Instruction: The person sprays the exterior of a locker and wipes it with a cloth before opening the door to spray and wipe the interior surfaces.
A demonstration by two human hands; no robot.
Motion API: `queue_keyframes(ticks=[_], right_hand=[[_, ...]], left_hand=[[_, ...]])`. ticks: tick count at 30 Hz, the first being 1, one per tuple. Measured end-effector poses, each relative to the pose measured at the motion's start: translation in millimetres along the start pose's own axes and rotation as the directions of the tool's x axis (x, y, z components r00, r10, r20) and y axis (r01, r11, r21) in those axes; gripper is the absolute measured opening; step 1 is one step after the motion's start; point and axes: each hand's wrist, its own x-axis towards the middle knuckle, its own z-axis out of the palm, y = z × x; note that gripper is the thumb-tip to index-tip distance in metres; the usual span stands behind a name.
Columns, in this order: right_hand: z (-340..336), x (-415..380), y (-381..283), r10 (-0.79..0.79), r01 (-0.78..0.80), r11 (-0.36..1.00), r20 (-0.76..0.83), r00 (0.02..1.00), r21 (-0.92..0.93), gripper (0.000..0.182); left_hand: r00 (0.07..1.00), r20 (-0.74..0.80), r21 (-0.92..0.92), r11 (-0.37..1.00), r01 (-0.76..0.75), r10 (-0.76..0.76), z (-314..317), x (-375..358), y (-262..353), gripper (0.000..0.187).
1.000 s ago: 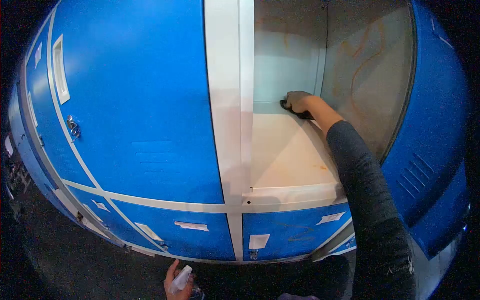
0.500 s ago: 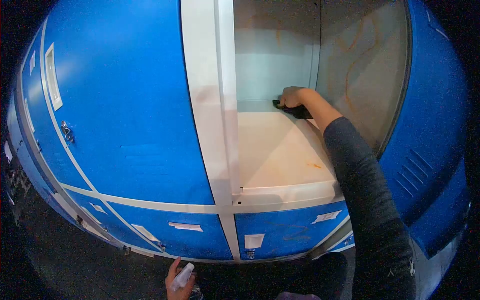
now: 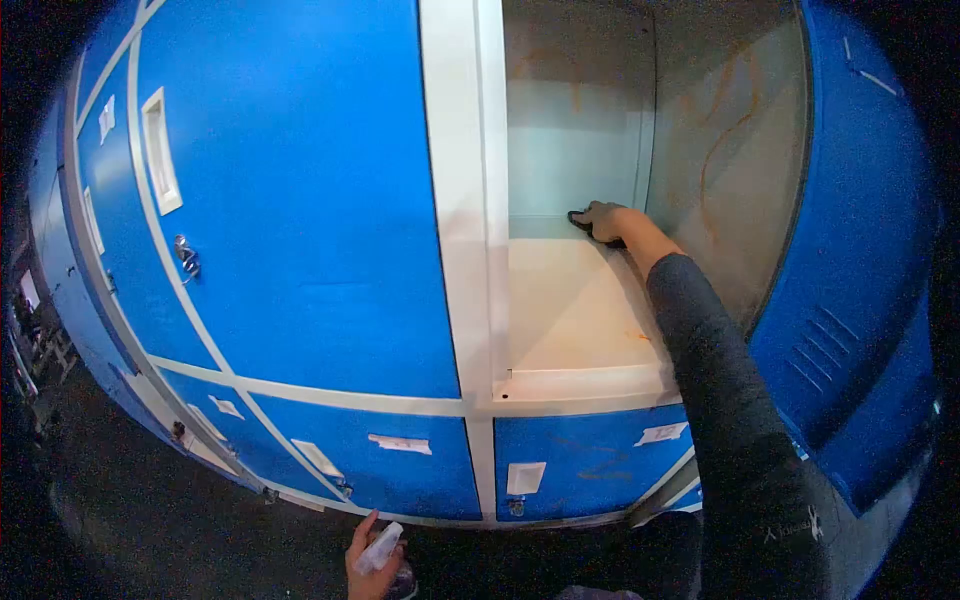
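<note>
Deep inside the open locker compartment [image 3: 565, 320], my right hand [image 3: 610, 221] is closed on a black cloth [image 3: 577, 218]. It presses the cloth near the back edge of the pale floor, where the rear wall begins. Much of the cloth is hidden under my fingers. Low in the view, in front of the lockers, my left hand [image 3: 358, 575] grips a spray bottle [image 3: 380, 549] with a whitish spray head. The bottle's lower part is clear and partly hidden by the hand. A rusty orange stain [image 3: 638, 337] marks the compartment floor near the front right.
A closed blue locker door [image 3: 300, 210] with a metal latch [image 3: 187, 258] stands at left. The open blue door [image 3: 850, 250] swings out at right. Lower doors [image 3: 580, 450] carry paper labels. Brownish streaks run over the compartment's right wall [image 3: 735, 150]. Dark floor [image 3: 130, 500] lies below.
The view has shifted, so the lockers appear further right. My right hand has turned over the cloth, and less of the cloth shows now. My left hand still holds the spray bottle.
</note>
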Motion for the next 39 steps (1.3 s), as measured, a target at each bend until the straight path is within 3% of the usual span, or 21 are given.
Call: queue_keyframes(ticks=[2, 5, 8, 11, 12, 16, 19, 20, 23, 27, 29, 32, 34, 35, 38, 39], right_hand=[[-2, -12, -6, -0.031, 0.031, 0.999, -0.005, 0.999, -0.013, 0.054], [-6, -28, -7, -0.071, 0.07, 0.997, 0.045, 0.996, 0.011, 0.062], [-11, -51, -20, -0.063, 0.058, 0.997, 0.089, 0.994, 0.056, 0.061], [-21, -81, -36, -0.092, 0.089, 0.996, 0.1, 0.991, 0.033, 0.062], [-22, -93, -41, -0.088, 0.091, 0.994, 0.054, 0.995, -0.052, 0.063], [-23, -147, -52, -0.137, 0.136, 0.99, 0.03, 0.99, 0.045, 0.058], [-4, -182, -35, -0.414, 0.437, 0.896, -0.209, 0.886, 0.078, 0.052], [-6, -199, -40, -0.432, 0.458, 0.885, -0.222, 0.874, 0.082, 0.051], [-13, -256, -48, -0.451, 0.493, 0.863, -0.275, 0.849, 0.108, 0.05], [-11, -330, -64, -0.45, 0.528, 0.842, -0.395, 0.801, 0.11, 0.054], [-7, -370, -76, -0.513, 0.624, 0.723, -0.375, 0.772, 0.296, 0.06], [37, -405, -83, -0.489, 0.61, 0.592, -0.367, 0.792, 0.527, 0.053], [75, -414, -77, -0.45, 0.515, 0.436, -0.316, 0.835, 0.738, 0.045], [93, -418, -75, -0.37, 0.392, 0.352, -0.259, 0.892, 0.85, 0.042], [129, -426, -68, -0.222, 0.057, -0.009, -0.058, 0.973, 0.998, 0.037], [132, -427, -66, -0.224, 0.073, 0.036, -0.063, 0.972, 0.997, 0.036]], left_hand=[[0.999, -0.018, -0.067, 0.997, 0.03, -0.031, 3, -7, 9, 0.055], [0.994, -0.022, 0.124, 0.986, 0.11, -0.108, 1, -20, 27, 0.051], [0.981, 0.061, 0.193, 0.963, -0.19, 0.182, -2, -25, 26, 0.047], [0.996, 0.042, 0.145, 0.986, -0.081, 0.076, 1, -24, 23, 0.054], [0.992, 0.059, 0.163, 0.979, -0.123, 0.114, 1, -25, 25, 0.054], [0.976, 0.115, 0.177, 0.962, -0.206, 0.187, 3, -29, 32, 0.055], [0.961, 0.141, 0.195, 0.945, -0.261, 0.237, 4, -36, 35, 0.056], [0.954, 0.149, 0.209, 0.935, -0.288, 0.26, 4, -39, 36, 0.057], [0.972, 0.177, 0.123, 0.976, -0.177, 0.154, 3, -44, 34, 0.059], [0.956, 0.206, 0.164, 0.956, -0.243, 0.207, 2, -47, 34, 0.063], [0.93, 0.223, 0.204, 0.919, -0.338, 0.292, 3, -48, 37, 0.066], [0.89, 0.251, 0.262, 0.859, -0.441, 0.38, 13, -35, 42, 0.067], [0.913, 0.278, 0.025, 0.948, -0.317, 0.298, 31, -33, 79, 0.068], [0.92, 0.297, -0.094, 0.966, -0.24, 0.257, 43, -28, 102, 0.068], [0.831, 0.478, -0.277, 0.947, -0.165, 0.284, 70, -1, 150, 0.066], [0.799, 0.529, -0.325, 0.938, -0.119, 0.285, 80, 7, 171, 0.065]])
